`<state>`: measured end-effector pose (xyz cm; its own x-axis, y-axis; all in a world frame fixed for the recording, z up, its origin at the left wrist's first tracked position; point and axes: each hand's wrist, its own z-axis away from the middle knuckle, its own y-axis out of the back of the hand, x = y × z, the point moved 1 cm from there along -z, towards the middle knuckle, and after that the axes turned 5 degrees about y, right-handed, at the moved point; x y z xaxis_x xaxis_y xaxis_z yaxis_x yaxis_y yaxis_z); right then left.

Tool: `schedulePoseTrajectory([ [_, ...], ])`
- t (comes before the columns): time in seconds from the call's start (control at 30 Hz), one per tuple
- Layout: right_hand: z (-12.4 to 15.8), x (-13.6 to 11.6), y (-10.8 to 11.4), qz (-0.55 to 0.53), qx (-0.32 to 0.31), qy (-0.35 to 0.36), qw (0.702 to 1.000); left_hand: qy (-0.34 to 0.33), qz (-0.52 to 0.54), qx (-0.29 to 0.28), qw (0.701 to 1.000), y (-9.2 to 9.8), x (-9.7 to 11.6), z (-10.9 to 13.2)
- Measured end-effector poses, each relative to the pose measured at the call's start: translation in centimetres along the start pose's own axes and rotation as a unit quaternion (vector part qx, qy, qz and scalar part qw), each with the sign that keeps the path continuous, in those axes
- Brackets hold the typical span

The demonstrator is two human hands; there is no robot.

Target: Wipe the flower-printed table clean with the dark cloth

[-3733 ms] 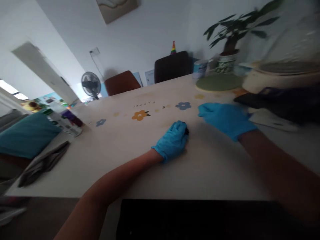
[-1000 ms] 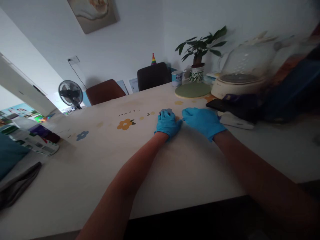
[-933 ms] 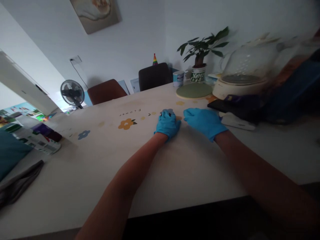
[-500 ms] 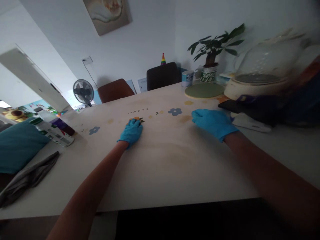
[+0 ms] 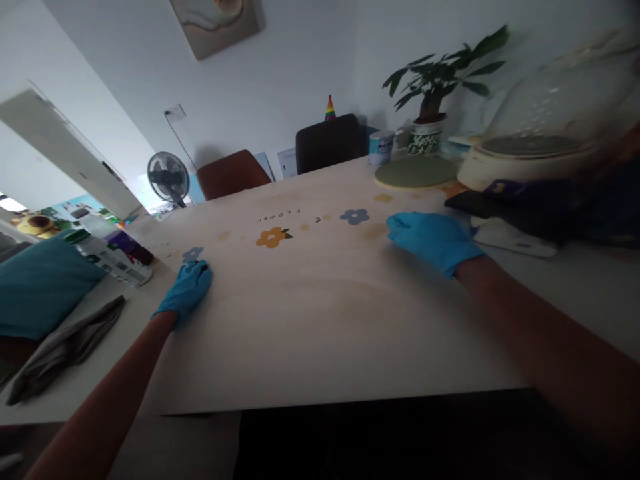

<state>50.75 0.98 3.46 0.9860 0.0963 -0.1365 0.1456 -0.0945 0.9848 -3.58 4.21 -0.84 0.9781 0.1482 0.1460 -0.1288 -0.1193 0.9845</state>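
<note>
My left hand [image 5: 188, 291], in a blue glove, lies palm down on a pale table mat [image 5: 300, 313] printed with flowers. Its fingers point away from me and reach a blue printed flower [image 5: 193, 253]. Some dark patches show at the fingertips; I cannot make out what they are. Farther right, my right hand [image 5: 430, 240], gloved in blue too, rests closed on the mat beside a tan printed patch. What it holds, if anything, is hidden. Between the hands is an orange printed flower [image 5: 271, 237].
To the left lie a white bottle [image 5: 117, 261] and a grey cloth [image 5: 70, 350]. At the right stand a glass-domed appliance [image 5: 530, 160], a white object [image 5: 515, 237], a green round mat [image 5: 417, 171], a can [image 5: 381, 148] and a potted plant [image 5: 425, 137]. Chairs [image 5: 233, 175] stand behind.
My left hand has slid left across the mat, from the orange flower to the blue one, uncovering the orange flower. My right hand stays closed in nearly the same place.
</note>
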Motion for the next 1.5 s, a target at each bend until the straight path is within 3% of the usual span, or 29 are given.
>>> schedulePoseTrajectory([
  [0.13, 0.4, -1.1, 0.5, 0.004, -0.019, -0.025, 0.999, -0.032, 0.018, -0.041, 0.998, -0.3, 1.7, 4.4],
  [0.23, 0.6, -1.7, 0.8, 0.004, -0.022, -0.013, 1.000, -0.099, 0.043, -0.034, 0.994, -1.1, 4.8, 7.5],
  [0.5, 0.5, -0.9, 0.8, 0.001, -0.018, -0.019, 1.000, -0.325, 0.110, -0.053, 0.938, -3.6, 17.7, 13.6],
  [0.73, 0.3, -0.4, 0.7, 0.002, 0.011, -0.022, 1.000, -0.468, 0.096, -0.081, 0.875, -4.6, 26.9, 14.5],
  [0.93, 0.1, 0.3, 0.7, 0.015, 0.026, -0.041, 0.999, -0.566, 0.068, -0.092, 0.816, -5.4, 32.5, 11.7],
  [1.07, 0.2, 0.4, 0.8, 0.012, 0.027, -0.046, 0.999, -0.582, 0.068, -0.093, 0.805, -6.2, 35.0, 7.8],
  [1.23, 0.2, 0.6, 0.4, -0.006, 0.037, -0.055, 0.998, -0.550, 0.063, -0.096, 0.827, -7.1, 38.4, 2.0],
  [1.33, 0.3, 0.5, 0.5, 0.008, 0.033, -0.052, 0.998, -0.497, 0.046, -0.103, 0.861, -7.7, 39.8, -1.4],
  [1.43, 0.4, 0.3, 0.9, 0.023, 0.023, -0.062, 0.998, -0.423, 0.048, -0.095, 0.900, -8.1, 39.4, -4.6],
  [1.5, 0.6, 0.2, 1.0, 0.022, 0.021, -0.065, 0.997, -0.374, 0.044, -0.082, 0.923, -8.2, 37.9, -7.0],
])
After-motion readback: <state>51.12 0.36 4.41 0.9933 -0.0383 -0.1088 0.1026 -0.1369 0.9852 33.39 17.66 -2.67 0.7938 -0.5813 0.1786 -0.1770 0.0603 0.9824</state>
